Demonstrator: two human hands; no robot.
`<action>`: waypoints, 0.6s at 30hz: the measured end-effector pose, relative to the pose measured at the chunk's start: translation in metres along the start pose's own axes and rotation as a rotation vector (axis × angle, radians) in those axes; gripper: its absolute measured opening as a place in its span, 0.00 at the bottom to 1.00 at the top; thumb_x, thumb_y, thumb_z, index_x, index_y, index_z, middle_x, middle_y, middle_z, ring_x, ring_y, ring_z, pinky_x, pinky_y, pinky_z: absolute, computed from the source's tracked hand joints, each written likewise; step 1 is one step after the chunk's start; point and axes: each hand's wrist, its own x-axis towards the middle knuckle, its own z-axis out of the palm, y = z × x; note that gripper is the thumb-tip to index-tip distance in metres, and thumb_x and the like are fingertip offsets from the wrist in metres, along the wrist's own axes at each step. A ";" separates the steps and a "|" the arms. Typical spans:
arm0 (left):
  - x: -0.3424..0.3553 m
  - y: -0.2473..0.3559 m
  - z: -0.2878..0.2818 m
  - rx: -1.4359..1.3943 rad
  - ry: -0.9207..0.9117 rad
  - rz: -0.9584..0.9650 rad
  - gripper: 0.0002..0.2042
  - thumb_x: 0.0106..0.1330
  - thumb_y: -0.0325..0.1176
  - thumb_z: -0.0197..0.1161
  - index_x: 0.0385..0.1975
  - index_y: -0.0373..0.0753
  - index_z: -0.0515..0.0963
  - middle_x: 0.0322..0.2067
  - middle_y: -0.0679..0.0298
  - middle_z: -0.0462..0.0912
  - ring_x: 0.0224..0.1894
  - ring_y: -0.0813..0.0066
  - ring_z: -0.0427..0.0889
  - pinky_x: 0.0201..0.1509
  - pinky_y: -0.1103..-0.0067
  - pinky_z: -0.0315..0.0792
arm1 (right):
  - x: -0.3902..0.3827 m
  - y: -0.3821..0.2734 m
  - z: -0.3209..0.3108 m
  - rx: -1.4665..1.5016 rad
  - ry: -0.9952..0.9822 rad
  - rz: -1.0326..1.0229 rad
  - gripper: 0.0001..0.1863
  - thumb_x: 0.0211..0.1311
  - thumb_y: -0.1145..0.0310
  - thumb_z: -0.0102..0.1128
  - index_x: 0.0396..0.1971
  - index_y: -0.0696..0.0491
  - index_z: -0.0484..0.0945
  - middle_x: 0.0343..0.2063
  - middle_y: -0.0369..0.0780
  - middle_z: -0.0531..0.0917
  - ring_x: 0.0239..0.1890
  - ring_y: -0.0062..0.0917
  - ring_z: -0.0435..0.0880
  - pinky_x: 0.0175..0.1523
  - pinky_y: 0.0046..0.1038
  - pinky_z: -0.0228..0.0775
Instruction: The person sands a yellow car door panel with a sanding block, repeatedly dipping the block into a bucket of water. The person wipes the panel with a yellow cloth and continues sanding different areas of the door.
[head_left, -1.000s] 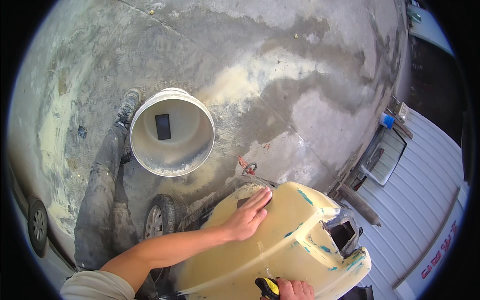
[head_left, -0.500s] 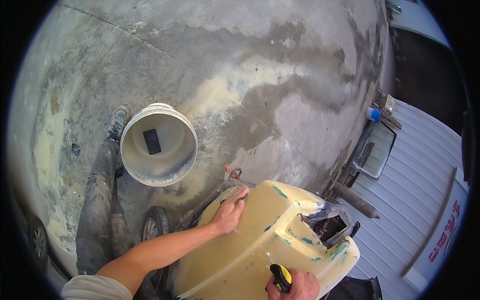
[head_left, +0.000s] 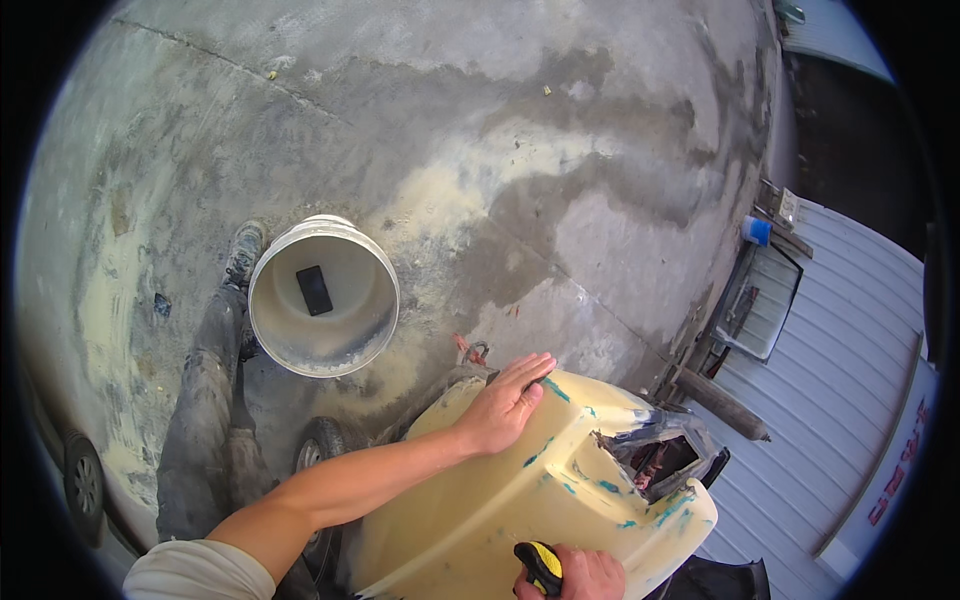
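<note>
A pale yellow car body panel (head_left: 460,525) with teal patches fills the lower middle, a dark opening at its right end. Across its upper edge lies my left hand (head_left: 505,408), fingers extended and pressed together; a dark flat thing (head_left: 540,379) shows beneath them, mostly hidden. Low in the view, my right hand (head_left: 590,574) is closed round a black-and-yellow trigger sprayer (head_left: 541,566) over the panel. Only the sprayer's head shows; its lower part is out of sight.
A white bucket (head_left: 392,318) stands left of the panel, a black phone (head_left: 314,290) inside it. My dusty trouser leg (head_left: 200,400) is beside the bucket. A wheel (head_left: 318,440) sits near my left forearm. Along the right are a framed glass pane (head_left: 768,300) and corrugated wall (head_left: 850,330).
My left hand has slid right and up along the panel to its upper edge. My right hand and the sprayer have shifted slightly left and down; the water spray seen before is gone.
</note>
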 end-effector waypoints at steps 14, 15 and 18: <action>-0.083 -0.038 0.025 0.251 0.023 0.169 0.23 0.77 0.36 0.46 0.69 0.36 0.63 0.71 0.50 0.60 0.75 0.49 0.54 0.77 0.59 0.47 | 0.007 -0.005 -0.011 0.100 0.248 -0.102 0.18 0.40 0.80 0.62 0.36 0.52 0.82 0.32 0.42 0.82 0.35 0.40 0.80 0.41 0.38 0.70; -0.136 -0.031 0.025 0.172 0.041 0.196 0.24 0.76 0.36 0.48 0.70 0.37 0.63 0.71 0.51 0.60 0.75 0.49 0.54 0.77 0.58 0.46 | 0.005 -0.004 -0.010 0.097 0.238 -0.103 0.18 0.40 0.80 0.62 0.37 0.52 0.82 0.32 0.42 0.82 0.35 0.40 0.80 0.41 0.38 0.70; -0.185 -0.019 0.025 0.222 0.011 0.224 0.24 0.75 0.36 0.50 0.70 0.39 0.63 0.72 0.53 0.59 0.75 0.49 0.53 0.76 0.56 0.46 | 0.000 -0.002 -0.008 0.144 0.280 -0.098 0.18 0.41 0.80 0.62 0.38 0.51 0.82 0.32 0.42 0.81 0.35 0.40 0.80 0.41 0.38 0.70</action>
